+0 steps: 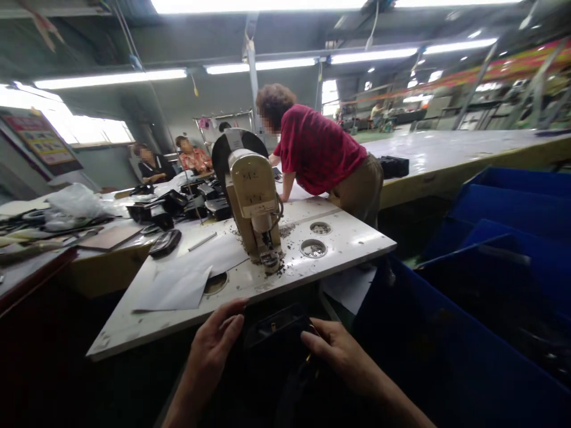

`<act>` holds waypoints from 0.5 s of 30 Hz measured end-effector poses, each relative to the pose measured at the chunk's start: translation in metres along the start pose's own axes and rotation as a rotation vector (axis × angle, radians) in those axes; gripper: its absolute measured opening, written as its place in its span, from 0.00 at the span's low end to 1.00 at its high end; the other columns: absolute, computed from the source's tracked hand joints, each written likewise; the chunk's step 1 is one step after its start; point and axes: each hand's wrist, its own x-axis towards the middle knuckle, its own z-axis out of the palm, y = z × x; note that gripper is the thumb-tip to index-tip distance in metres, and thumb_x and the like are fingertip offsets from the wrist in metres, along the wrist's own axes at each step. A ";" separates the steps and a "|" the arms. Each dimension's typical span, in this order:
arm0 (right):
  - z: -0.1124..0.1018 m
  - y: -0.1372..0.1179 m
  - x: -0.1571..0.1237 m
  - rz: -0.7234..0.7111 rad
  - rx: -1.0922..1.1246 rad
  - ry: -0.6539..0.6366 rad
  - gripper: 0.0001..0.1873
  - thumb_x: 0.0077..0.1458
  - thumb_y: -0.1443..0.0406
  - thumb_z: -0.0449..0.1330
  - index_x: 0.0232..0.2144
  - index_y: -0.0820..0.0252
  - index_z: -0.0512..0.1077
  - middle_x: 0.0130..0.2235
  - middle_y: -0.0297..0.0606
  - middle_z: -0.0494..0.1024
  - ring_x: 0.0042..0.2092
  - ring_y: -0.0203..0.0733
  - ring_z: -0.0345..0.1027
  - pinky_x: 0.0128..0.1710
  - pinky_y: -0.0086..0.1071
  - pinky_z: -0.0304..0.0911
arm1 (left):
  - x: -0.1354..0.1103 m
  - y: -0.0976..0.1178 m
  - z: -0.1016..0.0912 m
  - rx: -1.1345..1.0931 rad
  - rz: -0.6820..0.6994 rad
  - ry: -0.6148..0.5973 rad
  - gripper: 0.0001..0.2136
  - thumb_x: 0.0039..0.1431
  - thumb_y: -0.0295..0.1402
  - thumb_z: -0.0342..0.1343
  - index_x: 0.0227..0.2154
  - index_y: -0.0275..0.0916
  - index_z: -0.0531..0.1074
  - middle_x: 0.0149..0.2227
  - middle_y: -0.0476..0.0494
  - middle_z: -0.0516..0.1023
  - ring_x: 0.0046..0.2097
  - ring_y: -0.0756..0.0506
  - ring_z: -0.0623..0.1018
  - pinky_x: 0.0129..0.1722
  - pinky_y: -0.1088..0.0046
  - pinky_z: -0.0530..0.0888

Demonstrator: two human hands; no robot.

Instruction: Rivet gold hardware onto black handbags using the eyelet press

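Note:
In front of the table edge, low in the head view, is a black bag (pixel 279 326) with small gold-coloured metal parts. My right hand (pixel 332 343) pinches its right side between thumb and fingers. At its left side my left hand (pixel 218 339) is closed, thumb against fingers, on what looks like the bag's dark edge. The lower part of the bag merges into shadow. Beyond my hands stands a beige riveting machine (pixel 254 190) with a black wheel, its head above a small anvil on the white table (pixel 285 285).
Two round cups (pixel 313 248) of small metal parts are set into the table. White paper (pixel 176 288) partly covers another hole. Blue bins (pixel 446 333) stand at right. A person in red (pixel 319 148) leans over behind the machine. Black bags (pixel 173 205) are heaped back left.

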 end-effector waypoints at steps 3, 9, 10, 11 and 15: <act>0.014 -0.010 0.014 -0.008 -0.037 -0.038 0.24 0.64 0.47 0.57 0.38 0.62 0.77 0.36 0.37 0.79 0.37 0.43 0.70 0.37 0.32 0.65 | 0.012 0.033 -0.003 0.177 -0.027 -0.215 0.23 0.67 0.53 0.53 0.56 0.45 0.76 0.57 0.44 0.80 0.57 0.39 0.78 0.56 0.66 0.73; 0.041 -0.022 0.033 -0.009 -0.155 -0.042 0.17 0.63 0.53 0.59 0.36 0.61 0.76 0.31 0.31 0.75 0.32 0.36 0.65 0.30 0.27 0.58 | 0.016 0.012 -0.013 0.135 -0.178 -0.382 0.24 0.64 0.54 0.57 0.55 0.45 0.75 0.55 0.43 0.81 0.57 0.37 0.78 0.57 0.64 0.73; 0.048 -0.022 0.036 0.000 -0.159 -0.047 0.16 0.63 0.54 0.60 0.35 0.61 0.76 0.30 0.30 0.74 0.31 0.35 0.64 0.29 0.26 0.57 | 0.014 0.000 -0.017 0.074 -0.229 -0.373 0.27 0.61 0.55 0.59 0.56 0.43 0.74 0.56 0.42 0.80 0.57 0.37 0.78 0.58 0.63 0.73; 0.055 -0.022 0.038 0.011 -0.155 -0.052 0.14 0.62 0.55 0.61 0.34 0.61 0.76 0.29 0.30 0.74 0.30 0.34 0.63 0.28 0.26 0.56 | 0.013 -0.014 -0.022 0.018 -0.285 -0.388 0.29 0.60 0.56 0.59 0.56 0.42 0.73 0.55 0.39 0.81 0.57 0.35 0.78 0.57 0.62 0.74; 0.085 -0.015 0.053 0.051 -0.194 -0.032 0.12 0.59 0.57 0.61 0.37 0.58 0.77 0.30 0.30 0.76 0.31 0.36 0.66 0.28 0.26 0.55 | 0.016 -0.063 -0.048 0.101 -0.350 -0.307 0.35 0.49 0.62 0.63 0.51 0.40 0.77 0.50 0.37 0.83 0.54 0.32 0.80 0.55 0.61 0.75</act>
